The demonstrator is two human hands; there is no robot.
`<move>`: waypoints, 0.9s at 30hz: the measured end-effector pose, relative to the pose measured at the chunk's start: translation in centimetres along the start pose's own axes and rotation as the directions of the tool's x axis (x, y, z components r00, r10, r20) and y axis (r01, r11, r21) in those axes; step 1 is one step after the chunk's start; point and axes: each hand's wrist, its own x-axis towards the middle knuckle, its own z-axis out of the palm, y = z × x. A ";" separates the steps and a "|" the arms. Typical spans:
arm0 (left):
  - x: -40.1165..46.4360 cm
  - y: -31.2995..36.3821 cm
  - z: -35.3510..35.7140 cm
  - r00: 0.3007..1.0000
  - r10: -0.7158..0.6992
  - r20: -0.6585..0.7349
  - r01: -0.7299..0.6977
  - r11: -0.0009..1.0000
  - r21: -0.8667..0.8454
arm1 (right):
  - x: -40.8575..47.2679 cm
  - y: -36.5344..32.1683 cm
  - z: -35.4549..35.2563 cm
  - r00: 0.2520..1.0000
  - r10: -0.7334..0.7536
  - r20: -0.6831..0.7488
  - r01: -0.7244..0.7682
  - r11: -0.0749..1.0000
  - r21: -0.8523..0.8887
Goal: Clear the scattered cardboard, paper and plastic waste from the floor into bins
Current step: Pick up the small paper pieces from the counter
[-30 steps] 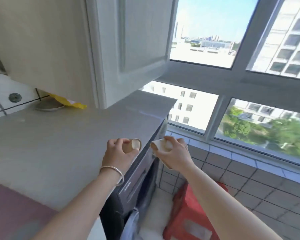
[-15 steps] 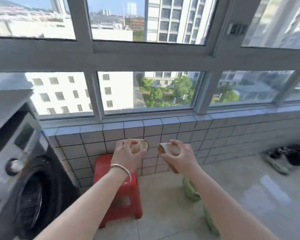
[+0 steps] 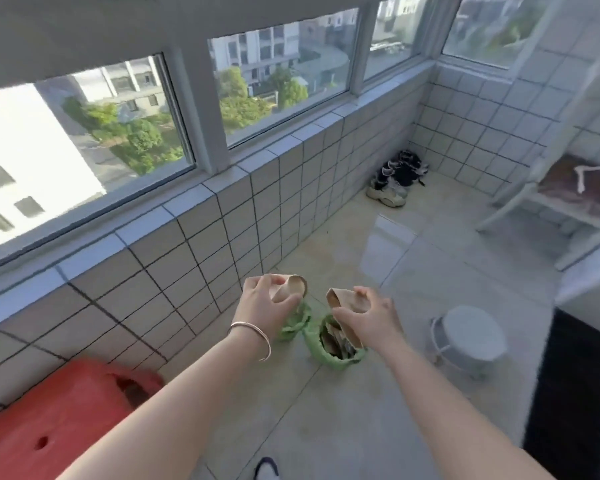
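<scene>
Each hand grips a cardboard tube, left hand (image 3: 269, 308) on one tube (image 3: 291, 289), right hand (image 3: 368, 315) on another (image 3: 347, 301); the green bin (image 3: 336, 344) on the floor lies directly below the right hand, nearer than the left.

We see lots of bare floor (image 3: 343, 420) in the middle, so hands can move there. Two green bags (image 3: 329, 356) sit on the floor right under our hands. The tiled wall (image 3: 194, 258) blocks the left side. A red stool (image 3: 59, 424) stands close by that wall. A white stool (image 3: 471, 336) stands to the right of the bags, and shoes (image 3: 394, 180) fill the far corner.
</scene>
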 end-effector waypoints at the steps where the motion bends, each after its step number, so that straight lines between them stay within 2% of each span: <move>1: 1.6 0.5 1.2 0.999 0.014 0.051 -0.014 1.000 0.013 | 1.2 0.7 -0.3 0.999 0.049 -0.021 -0.048 0.998 0.027; 4: 6.1 1.5 5.0 0.986 0.031 0.167 -0.044 0.996 0.078 | 4.5 3.1 -1.0 0.983 0.161 -0.083 -0.152 0.982 0.112; 7: 10.0 1.7 8.8 0.967 -0.020 0.255 -0.018 0.989 0.148 | 8.0 6.5 -1.8 0.961 0.254 -0.113 -0.229 0.954 0.193; 10: 13.2 1.1 12.6 0.945 -0.087 0.316 0.014 0.974 0.228 | 11.3 10.6 -1.9 0.923 0.379 -0.068 -0.338 0.881 0.331; 13: 16.1 -0.1 16.5 0.916 -0.199 0.349 0.111 0.961 0.255 | 14.8 15.1 -0.9 0.878 0.479 0.001 -0.437 0.800 0.411; 19: 22.0 -4.4 24.5 0.855 -0.314 0.413 0.223 0.941 0.252 | 21.7 23.1 2.8 0.797 0.588 0.141 -0.583 0.686 0.436; 27: 29.0 -13.7 35.6 0.773 -0.413 0.482 0.341 0.911 0.233 | 30.3 31.1 10.8 0.642 0.741 0.194 -0.723 0.503 0.473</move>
